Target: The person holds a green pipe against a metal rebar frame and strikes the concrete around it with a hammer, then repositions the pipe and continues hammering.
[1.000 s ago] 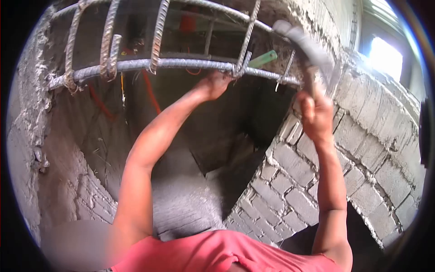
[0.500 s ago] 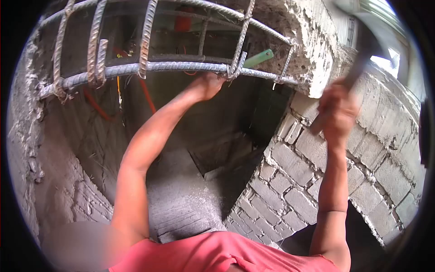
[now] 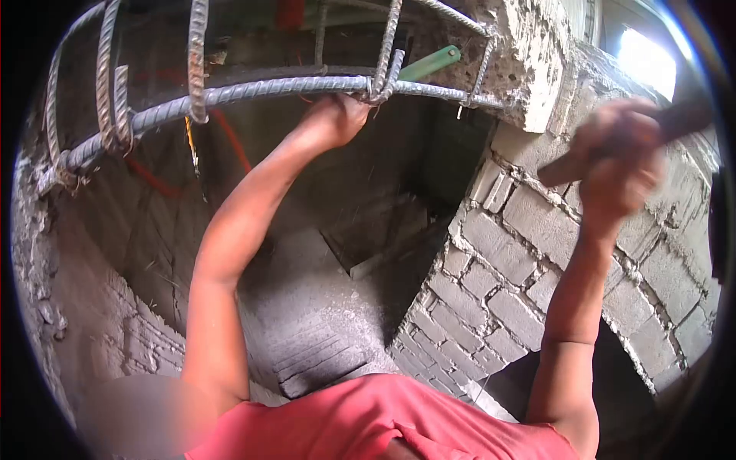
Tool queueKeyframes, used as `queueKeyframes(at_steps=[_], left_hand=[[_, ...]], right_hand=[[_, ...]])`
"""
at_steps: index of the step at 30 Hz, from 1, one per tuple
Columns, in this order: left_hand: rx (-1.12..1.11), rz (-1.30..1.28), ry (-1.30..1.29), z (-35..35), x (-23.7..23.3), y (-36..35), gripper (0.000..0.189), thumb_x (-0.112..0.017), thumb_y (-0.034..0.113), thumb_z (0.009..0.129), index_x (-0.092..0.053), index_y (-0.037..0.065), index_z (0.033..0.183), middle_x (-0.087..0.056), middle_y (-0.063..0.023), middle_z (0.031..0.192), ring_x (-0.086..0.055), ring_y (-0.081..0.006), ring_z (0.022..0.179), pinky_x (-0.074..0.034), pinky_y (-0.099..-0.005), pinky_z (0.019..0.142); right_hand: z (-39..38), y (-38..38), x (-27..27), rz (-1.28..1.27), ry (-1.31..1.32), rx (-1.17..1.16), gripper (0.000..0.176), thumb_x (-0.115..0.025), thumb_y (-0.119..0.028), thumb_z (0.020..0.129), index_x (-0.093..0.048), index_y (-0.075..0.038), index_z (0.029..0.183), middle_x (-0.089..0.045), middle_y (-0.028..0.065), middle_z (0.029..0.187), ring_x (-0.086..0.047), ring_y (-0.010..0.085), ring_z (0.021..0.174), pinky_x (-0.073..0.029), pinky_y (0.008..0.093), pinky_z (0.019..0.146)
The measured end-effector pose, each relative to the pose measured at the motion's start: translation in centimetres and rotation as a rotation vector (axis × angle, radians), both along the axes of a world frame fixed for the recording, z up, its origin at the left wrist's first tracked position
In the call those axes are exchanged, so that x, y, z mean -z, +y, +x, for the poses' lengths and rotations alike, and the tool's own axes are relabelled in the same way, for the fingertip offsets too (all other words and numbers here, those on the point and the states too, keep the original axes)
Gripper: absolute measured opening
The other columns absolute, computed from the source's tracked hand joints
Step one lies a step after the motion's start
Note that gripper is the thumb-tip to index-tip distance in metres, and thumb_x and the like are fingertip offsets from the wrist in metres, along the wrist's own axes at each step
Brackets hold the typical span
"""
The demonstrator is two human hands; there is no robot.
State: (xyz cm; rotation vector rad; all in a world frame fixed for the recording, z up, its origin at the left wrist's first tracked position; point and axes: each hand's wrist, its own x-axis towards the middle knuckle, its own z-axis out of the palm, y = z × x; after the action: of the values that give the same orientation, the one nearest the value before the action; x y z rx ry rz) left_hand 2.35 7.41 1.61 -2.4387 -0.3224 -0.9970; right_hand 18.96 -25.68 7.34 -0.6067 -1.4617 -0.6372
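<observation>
Gripping rebar point(image 3: 253, 90) upper centre, left hand point(image 3: 337, 116) wrapped shut on it; right hand point(image 3: 621, 161) clenched on hammer handle point(image 3: 563, 170), right of frame. Risk: a strike glancing off the concrete point(image 3: 529, 69) could smash my left knuckles.

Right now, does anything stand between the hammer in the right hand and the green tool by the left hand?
Yes. The broken concrete end and a thin steel bar sit between the hammer in the right hand and the green tool near the left hand.
</observation>
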Motion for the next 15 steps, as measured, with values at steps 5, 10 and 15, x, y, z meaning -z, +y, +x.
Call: queueKeyframes(at_steps=[5,10,15], left_hand=[[-0.63,1.351,-0.029,-0.3,0.1,1.7,0.038,-0.037,0.018,0.092,-0.062,-0.003,0.112,-0.06,-0.0117,0.112,-0.054,-0.0222,0.102,-0.047,-0.033,0.084],[0.041,-0.348,-0.239,-1.0,-0.8,-2.6,0.038,-0.038,0.027,0.098,-0.058,0.006,0.123,-0.063,-0.0159,0.121,-0.059,-0.0323,0.108,-0.045,-0.0402,0.091],[0.145,-0.055,-0.112,-0.5,-0.2,1.1,0.035,-0.033,0.03,0.102,-0.056,0.011,0.12,-0.061,-0.0195,0.121,-0.057,-0.0394,0.109,-0.044,-0.0472,0.086]], right_hand=[[4.4,5.1,3.2,0.081,-0.315,0.553,0.038,-0.046,-0.045,0.098,-0.058,-0.009,0.091,-0.056,0.001,0.072,-0.055,0.0221,0.068,-0.048,0.038,0.069],[3.0,4.2,4.3,-0.437,-0.129,0.57,0.024,-0.054,-0.03,0.099,-0.059,-0.006,0.099,-0.055,0.0024,0.065,-0.05,0.0121,0.057,-0.044,0.0305,0.053],[-1.7,-2.1,-2.4,0.123,-0.102,-0.361,0.035,-0.046,-0.04,0.099,-0.055,-0.009,0.086,-0.051,-0.0005,0.065,-0.051,0.013,0.058,-0.047,0.0333,0.061]])
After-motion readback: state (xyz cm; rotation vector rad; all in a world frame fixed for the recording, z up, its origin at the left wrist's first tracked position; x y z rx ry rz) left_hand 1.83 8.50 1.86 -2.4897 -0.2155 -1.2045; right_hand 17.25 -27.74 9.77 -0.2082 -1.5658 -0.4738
